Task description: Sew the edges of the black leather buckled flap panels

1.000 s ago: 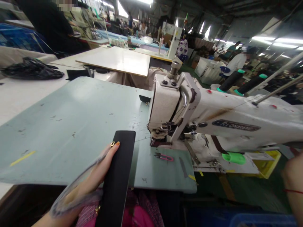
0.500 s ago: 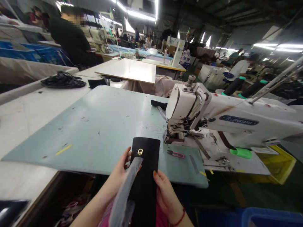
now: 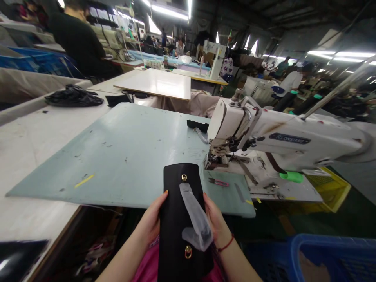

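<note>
Between my hands is a long black bag panel [image 3: 173, 219] with two gold ring fittings, its far end over the near edge of the table. A handle wrapped in clear plastic [image 3: 195, 213] lies in a loop across its face. My left hand [image 3: 154, 215] grips the panel's left edge, thumb on top. On the opposite edge my right hand [image 3: 216, 221] closes round it, beside the wrapped handle. Most fingers of both hands are hidden under the panel. Pink thread snips [image 3: 218, 182] lie on the table, right of the panel.
A white sewing machine [image 3: 282, 133] stands at the right of the pale blue-green tabletop [image 3: 126, 149]. Another black piece [image 3: 196, 125] lies behind its head. A blue crate [image 3: 296, 254] is at lower right, a yellow crate [image 3: 335, 192] behind it. A co-worker [image 3: 76, 43] sits at far left.
The panel has come up and nearer, showing its second gold fitting. The wrapped handle has swung from the left side to the right. My left hand has shifted down along the edge.
</note>
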The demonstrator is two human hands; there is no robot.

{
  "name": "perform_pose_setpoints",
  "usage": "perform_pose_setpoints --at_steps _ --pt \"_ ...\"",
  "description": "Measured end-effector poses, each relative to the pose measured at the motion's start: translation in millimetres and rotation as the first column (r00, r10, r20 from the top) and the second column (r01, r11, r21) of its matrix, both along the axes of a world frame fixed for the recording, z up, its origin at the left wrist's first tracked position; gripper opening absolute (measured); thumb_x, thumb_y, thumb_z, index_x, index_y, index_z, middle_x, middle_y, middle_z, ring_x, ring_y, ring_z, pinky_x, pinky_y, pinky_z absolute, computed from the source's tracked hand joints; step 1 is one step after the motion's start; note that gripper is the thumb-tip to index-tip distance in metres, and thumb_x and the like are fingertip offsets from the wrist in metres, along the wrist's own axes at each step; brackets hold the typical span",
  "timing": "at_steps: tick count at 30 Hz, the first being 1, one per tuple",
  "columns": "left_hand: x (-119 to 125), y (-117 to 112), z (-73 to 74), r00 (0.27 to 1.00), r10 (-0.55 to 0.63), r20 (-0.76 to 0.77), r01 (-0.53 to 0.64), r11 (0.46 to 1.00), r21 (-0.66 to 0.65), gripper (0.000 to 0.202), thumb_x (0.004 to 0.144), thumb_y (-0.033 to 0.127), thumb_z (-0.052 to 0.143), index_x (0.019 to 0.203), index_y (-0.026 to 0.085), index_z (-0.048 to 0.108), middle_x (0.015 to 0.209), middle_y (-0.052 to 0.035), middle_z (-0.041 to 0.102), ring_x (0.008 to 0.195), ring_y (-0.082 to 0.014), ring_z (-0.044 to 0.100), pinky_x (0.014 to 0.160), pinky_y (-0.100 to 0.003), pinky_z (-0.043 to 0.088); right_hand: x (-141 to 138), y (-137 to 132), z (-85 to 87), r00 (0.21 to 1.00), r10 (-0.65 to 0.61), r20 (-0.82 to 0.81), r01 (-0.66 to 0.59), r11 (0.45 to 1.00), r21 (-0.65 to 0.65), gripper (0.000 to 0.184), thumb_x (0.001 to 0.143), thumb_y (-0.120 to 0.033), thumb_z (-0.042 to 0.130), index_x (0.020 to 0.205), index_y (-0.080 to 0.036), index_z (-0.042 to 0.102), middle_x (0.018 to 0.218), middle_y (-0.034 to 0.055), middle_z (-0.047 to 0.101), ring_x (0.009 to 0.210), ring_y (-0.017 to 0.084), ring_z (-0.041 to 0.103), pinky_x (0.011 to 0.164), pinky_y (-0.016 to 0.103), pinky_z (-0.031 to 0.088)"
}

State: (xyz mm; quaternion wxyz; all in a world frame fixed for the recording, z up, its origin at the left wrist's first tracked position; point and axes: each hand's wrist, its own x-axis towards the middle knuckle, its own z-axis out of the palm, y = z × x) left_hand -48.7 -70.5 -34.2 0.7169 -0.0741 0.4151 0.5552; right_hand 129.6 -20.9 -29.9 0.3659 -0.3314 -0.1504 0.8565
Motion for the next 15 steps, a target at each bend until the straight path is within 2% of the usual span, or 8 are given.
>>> perform_pose_setpoints --at_steps 3,8,11,15 --pt "1.7 3.3 8.6 0.998 0.000 0.063 0.005 0.997 -0.077 0.035 0.093 0.029 0.058 0.117 0.005 0.065 0.087 -0.0144 0.077 0.074 -0.0251 0.075 0.078 -0.039 0.062 -1.7 2.6 -0.5 1.000 -0.009 -0.004 0.009 0.999 -0.031 0.043 0.089 -0.040 0.064 0.124 -0.015 0.064 0.124 0.0085 0.068 0.121 0.023 0.061 0.110 0.040 0.042" --pt "2.2 7.8 14.7 0.995 0.046 0.089 -0.042 0.998 -0.052 0.040 0.096 0.026 0.053 0.131 0.005 0.057 0.087 -0.0126 0.078 0.075 -0.0238 0.076 0.078 -0.037 0.062 -3.3 9.0 1.8 0.999 0.030 0.021 -0.029 0.999 -0.038 0.043 0.089 -0.041 0.061 0.123 -0.014 0.063 0.118 0.0105 0.070 0.120 0.025 0.062 0.106 0.043 0.045" --pt "1.5 7.6 13.6 0.986 -0.006 0.165 0.011 1.000 -0.024 0.046 0.098 0.028 0.050 0.137 0.003 0.051 0.093 -0.0162 0.077 0.082 -0.0259 0.075 0.085 -0.040 0.060 0.1 11.4 -1.0 0.995 -0.013 0.094 0.008 0.999 0.050 0.044 0.083 -0.042 0.068 0.119 -0.016 0.066 0.123 0.0108 0.068 0.124 0.026 0.058 0.108 0.043 0.043" --pt "1.6 4.4 15.7 0.986 -0.012 0.169 0.012 1.000 0.004 0.050 0.098 0.030 0.050 0.140 0.003 0.048 0.102 -0.0185 0.075 0.090 -0.0270 0.074 0.092 -0.043 0.057 22.8 1.8 -9.2 0.933 -0.179 0.313 0.095 0.959 0.266 0.046 0.076 -0.033 0.074 0.121 -0.027 0.066 0.134 0.0051 0.061 0.127 0.024 0.055 0.113 0.042 0.037"
